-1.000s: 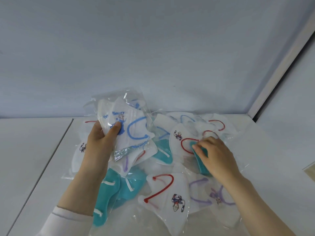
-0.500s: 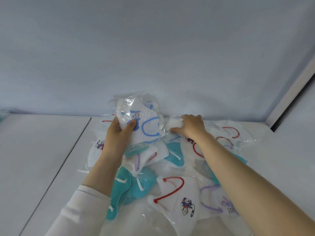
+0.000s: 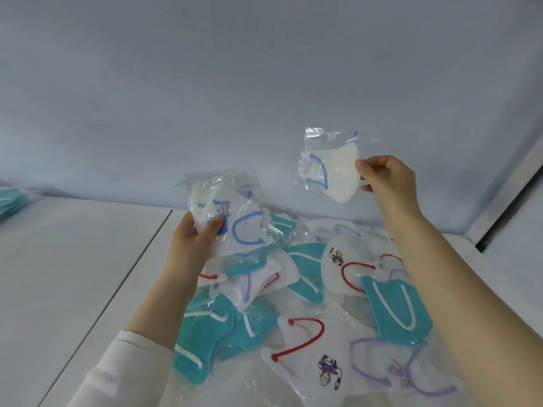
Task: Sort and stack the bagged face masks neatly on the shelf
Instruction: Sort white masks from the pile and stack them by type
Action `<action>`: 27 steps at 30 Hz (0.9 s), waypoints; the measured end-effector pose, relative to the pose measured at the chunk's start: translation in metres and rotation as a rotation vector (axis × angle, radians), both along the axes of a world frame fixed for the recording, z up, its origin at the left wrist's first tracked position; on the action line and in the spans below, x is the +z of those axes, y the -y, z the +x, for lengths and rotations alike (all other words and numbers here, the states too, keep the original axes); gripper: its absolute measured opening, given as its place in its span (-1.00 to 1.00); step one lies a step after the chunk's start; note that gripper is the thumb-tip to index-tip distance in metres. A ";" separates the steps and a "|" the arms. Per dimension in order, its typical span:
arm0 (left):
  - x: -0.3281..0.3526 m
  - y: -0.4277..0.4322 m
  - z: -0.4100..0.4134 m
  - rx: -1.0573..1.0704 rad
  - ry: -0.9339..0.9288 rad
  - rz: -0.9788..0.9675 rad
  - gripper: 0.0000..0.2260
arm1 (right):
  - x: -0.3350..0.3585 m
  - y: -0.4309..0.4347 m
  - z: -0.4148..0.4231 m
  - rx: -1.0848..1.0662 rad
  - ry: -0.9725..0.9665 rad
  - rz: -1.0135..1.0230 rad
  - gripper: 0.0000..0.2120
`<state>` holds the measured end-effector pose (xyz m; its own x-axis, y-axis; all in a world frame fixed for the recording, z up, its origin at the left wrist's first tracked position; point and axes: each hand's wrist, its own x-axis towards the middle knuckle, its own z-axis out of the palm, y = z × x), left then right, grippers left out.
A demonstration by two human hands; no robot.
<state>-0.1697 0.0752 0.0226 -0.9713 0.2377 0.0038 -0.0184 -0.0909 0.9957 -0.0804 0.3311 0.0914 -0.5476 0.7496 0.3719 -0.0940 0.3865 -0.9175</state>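
Above the back of the shelf [image 3: 73, 274], the right hand [image 3: 388, 183] pinches a single bagged mask [image 3: 332, 174], white with a blue loop. Thumb and fingertips close on its right edge and hold it in the air, clear of everything below and in front of the wall [image 3: 264, 83]. The left hand [image 3: 194, 242] grips a bundle [image 3: 238, 230] of bagged blue-loop masks, thumb pressed across the printed front, just over the heap's back left part. The heap [image 3: 308, 304] lies loose and overlapping on the shelf, toward its back right corner: teal masks, white ones with red loops and cartoon prints, white ones with purple loops. At the shelf's far left edge sit more teal masks [image 3: 8, 201], partly out of view.
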 end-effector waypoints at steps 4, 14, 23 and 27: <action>0.004 -0.015 0.012 -0.111 0.042 -0.024 -0.97 | -0.004 0.038 0.035 0.112 -0.115 0.143 -0.80; 0.004 -0.023 0.031 -0.438 0.090 0.098 -0.82 | -0.074 0.048 0.083 0.324 0.094 0.821 -0.92; -0.004 -0.045 0.057 -0.320 -0.018 0.167 -0.85 | -0.060 0.068 0.092 -0.141 0.116 0.648 -0.90; -0.012 -0.058 0.073 -0.284 -0.104 0.160 -0.87 | -0.051 0.089 0.070 -0.045 0.235 0.469 -0.87</action>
<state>-0.0970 0.1330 0.0106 -0.8587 0.4873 0.1584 0.0353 -0.2523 0.9670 -0.0106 0.2425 0.0401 -0.6280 0.5564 0.5441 0.1196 0.7599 -0.6390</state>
